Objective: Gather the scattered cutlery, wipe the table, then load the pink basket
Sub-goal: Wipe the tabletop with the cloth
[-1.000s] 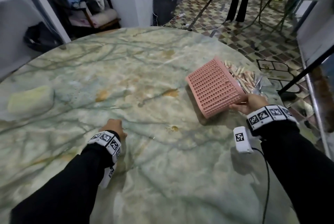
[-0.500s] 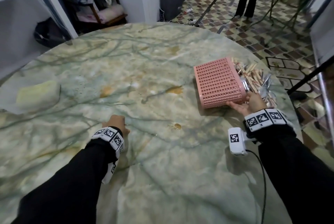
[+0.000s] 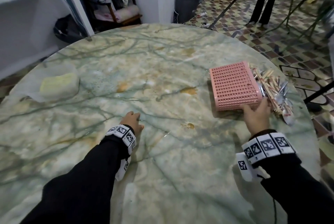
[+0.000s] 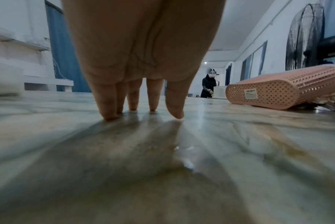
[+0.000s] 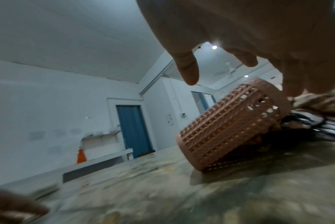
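Pink basket (image 3: 235, 86): lying on side near table's (image 3: 162, 178) right edge, mouth facing cutlery pile (image 3: 274, 93) spilling beside it. My right hand (image 3: 257, 115): fingers loosely spread, touching basket's near corner, gripping nothing. My left hand (image 3: 132, 121): fingers straight, tips resting on marble, holding nothing. Yellow sponge (image 3: 57, 83): sitting far left. Brown spills (image 3: 188, 90): dotting tabletop.

round green-veined marble table (image 3: 162, 169): pink basket (image 3: 235, 86) on its side at 2 o'clock, cutlery pile (image 3: 274, 93) beside it, yellow sponge (image 3: 57, 84) at 10 o'clock, brown spills (image 3: 188, 90) centrally.
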Motion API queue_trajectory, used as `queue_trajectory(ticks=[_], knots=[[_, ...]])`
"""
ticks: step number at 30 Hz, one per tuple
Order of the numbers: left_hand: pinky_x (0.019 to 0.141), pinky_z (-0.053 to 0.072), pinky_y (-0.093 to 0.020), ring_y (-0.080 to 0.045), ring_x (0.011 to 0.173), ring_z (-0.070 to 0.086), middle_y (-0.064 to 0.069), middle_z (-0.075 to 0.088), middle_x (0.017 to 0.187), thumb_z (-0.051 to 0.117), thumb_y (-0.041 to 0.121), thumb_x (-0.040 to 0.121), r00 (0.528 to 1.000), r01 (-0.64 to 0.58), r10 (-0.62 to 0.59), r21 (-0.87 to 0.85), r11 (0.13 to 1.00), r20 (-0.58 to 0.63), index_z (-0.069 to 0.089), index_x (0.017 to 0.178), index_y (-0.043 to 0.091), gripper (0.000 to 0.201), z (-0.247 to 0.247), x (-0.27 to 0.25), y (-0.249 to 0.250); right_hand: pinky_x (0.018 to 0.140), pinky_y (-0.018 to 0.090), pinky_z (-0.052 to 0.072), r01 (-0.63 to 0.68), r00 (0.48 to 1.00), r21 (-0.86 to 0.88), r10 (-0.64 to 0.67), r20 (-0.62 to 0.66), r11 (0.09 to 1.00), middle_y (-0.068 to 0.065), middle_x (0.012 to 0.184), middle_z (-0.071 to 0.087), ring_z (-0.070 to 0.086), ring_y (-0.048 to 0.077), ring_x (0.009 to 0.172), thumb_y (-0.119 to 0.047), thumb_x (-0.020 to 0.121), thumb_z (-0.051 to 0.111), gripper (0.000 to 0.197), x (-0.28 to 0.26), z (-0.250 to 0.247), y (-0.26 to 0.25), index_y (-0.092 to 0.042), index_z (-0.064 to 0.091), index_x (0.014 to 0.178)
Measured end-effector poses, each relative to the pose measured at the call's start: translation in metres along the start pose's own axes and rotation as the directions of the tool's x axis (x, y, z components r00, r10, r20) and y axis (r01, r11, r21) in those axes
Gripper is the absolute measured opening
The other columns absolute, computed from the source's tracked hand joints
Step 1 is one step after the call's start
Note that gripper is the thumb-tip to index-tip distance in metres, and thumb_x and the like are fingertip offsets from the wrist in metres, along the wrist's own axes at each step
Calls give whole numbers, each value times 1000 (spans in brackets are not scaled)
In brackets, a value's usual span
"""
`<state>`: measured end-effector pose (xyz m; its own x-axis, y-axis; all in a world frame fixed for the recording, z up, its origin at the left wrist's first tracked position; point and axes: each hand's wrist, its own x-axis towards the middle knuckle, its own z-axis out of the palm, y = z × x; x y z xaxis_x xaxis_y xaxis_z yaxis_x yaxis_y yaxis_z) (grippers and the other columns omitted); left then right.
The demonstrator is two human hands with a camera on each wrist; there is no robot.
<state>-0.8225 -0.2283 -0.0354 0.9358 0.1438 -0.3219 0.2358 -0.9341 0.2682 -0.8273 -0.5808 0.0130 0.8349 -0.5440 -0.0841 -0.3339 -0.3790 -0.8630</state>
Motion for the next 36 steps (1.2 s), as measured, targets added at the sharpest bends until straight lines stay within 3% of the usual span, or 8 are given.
queue_trajectory(ticks=[3,5,8,11,18,26,32,36], knots=[[103,32,-31,-28,126,42,-14,39,139,55,18,91,998,-56,56,-72,996,-5,47,131,6,43,-3,-6,-4,108,53,31,165,986,-185,-154,71,969,14,148,24,29,34,133,-26,85,59,74,-24,11,-10,-16,20,146],[106,25,-28,-25,132,36,-14,38,142,56,16,91,995,-94,90,-136,986,-36,49,132,7,43,-7,-13,-12,110,46,29,301,951,-250,-270,151,920,14,145,32,33,30,131,-22,87,58,66,-43,24,-27,-11,27,144],[104,26,-24,-23,129,41,-12,47,136,59,14,89,987,-121,90,-245,962,-134,56,125,8,37,-21,-21,-24,105,31,30,564,809,-218,-480,340,796,11,130,51,45,24,123,-6,85,57,45,-71,51,-53,-7,51,130],[100,31,-23,-24,122,48,-12,54,129,60,10,88,975,-161,99,-318,934,-201,61,117,7,30,-40,-31,-45,100,18,27,655,686,-130,-513,516,744,7,128,54,46,20,123,-3,85,56,37,-103,84,-78,-10,59,122],[96,32,-23,-23,122,48,-9,57,128,57,10,89,967,-150,77,-299,942,-243,63,114,7,26,-85,-37,-139,105,32,34,743,501,-137,-409,762,655,3,137,47,42,19,127,-19,90,53,40,-179,192,-119,-18,51,130],[102,30,-28,-24,123,47,-9,54,131,57,12,89,966,-175,149,-108,979,-212,59,121,10,32,-122,-12,-252,106,35,33,780,487,-273,-272,830,564,6,148,32,36,24,132,-24,92,50,55,-250,301,-168,-14,32,143],[103,29,-31,-28,125,43,-14,50,133,55,16,91,973,-195,190,-22,981,-131,56,125,10,35,-141,12,-273,104,35,33,734,545,-368,-172,820,570,9,148,30,35,26,132,-24,92,49,58,-267,325,-173,-12,28,144],[102,33,-33,-28,122,46,-14,52,131,56,14,89,966,-206,198,-30,978,-167,58,123,9,34,-146,24,-278,107,35,31,750,535,-359,-188,824,556,9,149,30,34,26,134,-23,92,49,56,-267,333,-181,-11,29,144]])
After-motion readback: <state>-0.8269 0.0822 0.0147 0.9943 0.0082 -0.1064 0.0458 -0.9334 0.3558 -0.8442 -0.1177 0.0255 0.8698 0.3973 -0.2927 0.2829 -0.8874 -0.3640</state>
